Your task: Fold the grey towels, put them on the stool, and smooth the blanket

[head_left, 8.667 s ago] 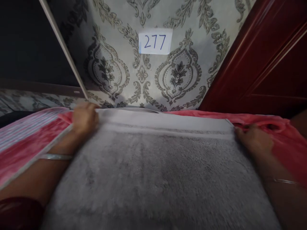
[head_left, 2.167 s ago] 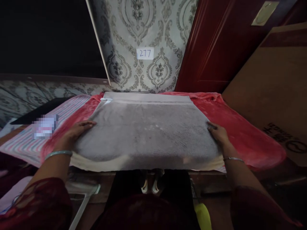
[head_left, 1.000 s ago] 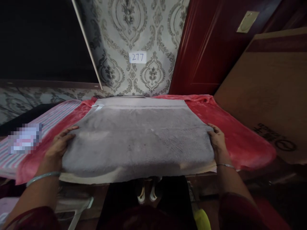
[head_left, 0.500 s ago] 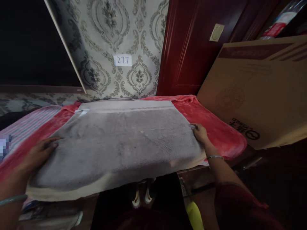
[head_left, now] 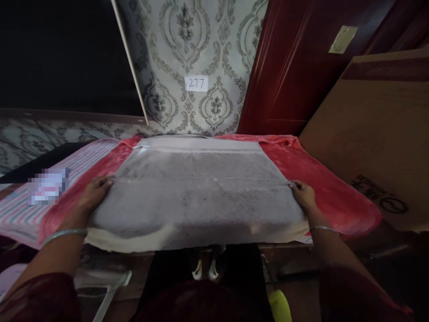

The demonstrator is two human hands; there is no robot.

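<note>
- Your left hand (head_left: pixel 94 195) pinches the grey cloth (head_left: pixel 201 197) at its left edge.
- Your right hand (head_left: pixel 304 196) pinches its right edge.
- Spread between them, the grey cloth lies over the red blanket (head_left: pixel 330 192), before the patterned wall (head_left: pixel 187 36).

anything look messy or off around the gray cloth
Mostly tidy, no spill or tear visible. The red blanket is bunched at its far right corner while its nearer part lies flatter, and the gray cloth has a faint crease running between the left hand and right hand.
</note>
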